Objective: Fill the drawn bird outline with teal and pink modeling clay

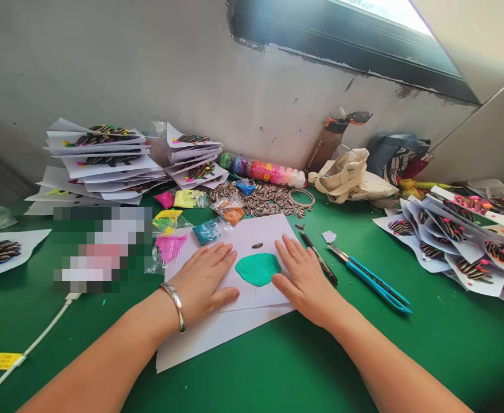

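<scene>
A flattened patch of teal clay (258, 269) lies on a white sheet of paper (252, 301), with short pencil lines showing below it. One sunflower seed (257, 245) rests on the sheet just above the clay. My left hand (206, 278), a silver bangle at its wrist, lies flat on the paper to the left of the patch. On the other side my right hand (305, 281) is spread over the sheet's right edge, its thumb tip by the clay's edge. Neither hand holds anything.
Bags of coloured clay (170, 249) lie left of the paper, and a seed pile (269, 201) behind it. A pen (320, 258) and a blue utility knife (370, 278) lie to the right. Stacked seed pictures (101, 166) stand back left, others (453, 229) at right.
</scene>
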Action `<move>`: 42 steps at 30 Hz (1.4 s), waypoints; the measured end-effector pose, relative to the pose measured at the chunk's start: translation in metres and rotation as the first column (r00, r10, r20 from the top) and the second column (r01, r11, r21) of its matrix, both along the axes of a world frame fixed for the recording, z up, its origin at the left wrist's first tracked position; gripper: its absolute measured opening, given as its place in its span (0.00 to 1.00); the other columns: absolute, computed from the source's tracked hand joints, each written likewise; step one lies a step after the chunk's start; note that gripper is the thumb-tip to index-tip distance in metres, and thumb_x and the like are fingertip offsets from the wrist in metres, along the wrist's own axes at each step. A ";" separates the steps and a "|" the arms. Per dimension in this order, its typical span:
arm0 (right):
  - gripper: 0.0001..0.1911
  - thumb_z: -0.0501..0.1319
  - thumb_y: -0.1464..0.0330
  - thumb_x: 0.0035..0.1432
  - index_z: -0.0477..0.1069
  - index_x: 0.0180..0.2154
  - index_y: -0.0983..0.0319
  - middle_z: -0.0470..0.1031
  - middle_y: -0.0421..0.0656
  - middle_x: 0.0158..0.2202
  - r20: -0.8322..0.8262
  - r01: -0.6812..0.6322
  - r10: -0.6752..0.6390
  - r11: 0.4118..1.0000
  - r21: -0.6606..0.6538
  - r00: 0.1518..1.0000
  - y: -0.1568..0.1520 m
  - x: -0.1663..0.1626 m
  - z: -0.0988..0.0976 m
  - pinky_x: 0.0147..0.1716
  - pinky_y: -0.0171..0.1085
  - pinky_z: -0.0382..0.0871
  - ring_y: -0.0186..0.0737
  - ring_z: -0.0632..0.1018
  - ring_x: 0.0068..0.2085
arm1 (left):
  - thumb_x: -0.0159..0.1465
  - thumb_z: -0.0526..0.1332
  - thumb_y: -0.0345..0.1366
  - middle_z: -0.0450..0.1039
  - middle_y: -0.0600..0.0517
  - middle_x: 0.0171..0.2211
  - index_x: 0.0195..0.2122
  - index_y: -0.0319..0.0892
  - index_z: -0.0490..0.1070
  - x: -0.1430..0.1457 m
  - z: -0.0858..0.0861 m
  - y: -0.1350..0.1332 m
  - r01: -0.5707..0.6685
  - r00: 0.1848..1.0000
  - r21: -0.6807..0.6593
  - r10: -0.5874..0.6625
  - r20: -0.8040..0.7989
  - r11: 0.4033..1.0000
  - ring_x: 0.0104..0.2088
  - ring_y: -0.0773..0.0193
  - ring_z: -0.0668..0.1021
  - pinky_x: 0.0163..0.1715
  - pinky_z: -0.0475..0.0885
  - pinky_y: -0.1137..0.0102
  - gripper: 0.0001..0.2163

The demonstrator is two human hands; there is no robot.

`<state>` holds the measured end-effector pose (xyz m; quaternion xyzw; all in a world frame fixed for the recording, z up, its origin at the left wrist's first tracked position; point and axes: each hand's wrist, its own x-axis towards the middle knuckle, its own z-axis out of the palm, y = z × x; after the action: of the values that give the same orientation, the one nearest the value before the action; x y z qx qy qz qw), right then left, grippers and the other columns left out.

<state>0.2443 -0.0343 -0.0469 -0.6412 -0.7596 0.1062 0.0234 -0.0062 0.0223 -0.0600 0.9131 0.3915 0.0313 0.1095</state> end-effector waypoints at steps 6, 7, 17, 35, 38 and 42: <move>0.36 0.41 0.46 0.62 0.42 0.66 0.56 0.37 0.41 0.68 0.046 -0.053 0.054 0.998 -0.015 0.998 -0.003 -0.001 -0.003 0.61 0.63 0.35 0.54 0.40 0.67 | 0.63 0.53 0.52 0.51 0.46 0.65 0.64 0.42 0.54 0.000 0.000 0.000 0.004 1.000 0.022 -0.003 -0.006 1.000 0.64 0.51 0.55 0.63 0.47 0.57 0.31; 0.37 0.41 0.46 0.61 0.42 0.66 0.56 0.37 0.41 0.68 0.050 -0.057 0.058 0.998 -0.011 0.997 -0.003 -0.002 -0.004 0.61 0.63 0.34 0.54 0.40 0.67 | 0.63 0.53 0.52 0.52 0.46 0.65 0.64 0.42 0.54 0.000 0.000 0.001 0.005 1.000 0.025 -0.005 -0.003 1.000 0.64 0.51 0.55 0.62 0.48 0.57 0.31; 0.40 0.40 0.44 0.61 0.37 0.66 0.60 0.33 0.43 0.68 0.037 -0.061 0.062 0.998 -0.034 0.997 -0.007 0.002 -0.006 0.62 0.59 0.35 0.52 0.38 0.67 | 0.63 0.53 0.53 0.53 0.46 0.65 0.63 0.42 0.54 -0.001 -0.003 0.002 0.013 1.000 0.040 -0.014 0.018 0.999 0.64 0.51 0.56 0.62 0.49 0.56 0.31; 0.40 0.41 0.45 0.61 0.36 0.66 0.58 0.36 0.43 0.68 -0.057 -0.046 0.043 0.998 -0.052 0.997 -0.006 0.005 -0.002 0.62 0.59 0.34 0.51 0.39 0.67 | 0.63 0.52 0.53 0.53 0.46 0.65 0.63 0.42 0.54 0.000 0.000 0.001 0.006 1.000 0.045 -0.006 -0.001 0.999 0.64 0.52 0.56 0.62 0.50 0.56 0.31; 0.36 0.42 0.49 0.64 0.33 0.67 0.56 0.39 0.41 0.68 -0.228 -0.031 0.018 0.998 -0.053 0.974 -0.002 0.016 0.003 0.63 0.55 0.39 0.47 0.44 0.67 | 0.63 0.52 0.53 0.52 0.45 0.65 0.63 0.42 0.54 -0.001 0.000 0.001 -0.001 1.000 0.039 0.002 -0.008 0.999 0.64 0.52 0.56 0.62 0.50 0.56 0.31; 0.34 0.48 0.52 0.62 0.43 0.66 0.55 0.49 0.43 0.66 -0.351 0.062 -0.054 0.998 0.010 0.935 0.006 0.022 0.002 0.61 0.51 0.51 0.47 0.54 0.65 | 0.63 0.52 0.53 0.52 0.45 0.65 0.64 0.42 0.54 -0.001 0.001 0.001 0.007 1.000 0.024 -0.007 0.006 1.000 0.64 0.51 0.56 0.62 0.50 0.56 0.31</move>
<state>0.2667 -0.0284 -0.0450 -0.6338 -0.7252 0.2102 0.1680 -0.0073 0.0234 -0.0591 0.9156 0.3876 0.0385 0.1000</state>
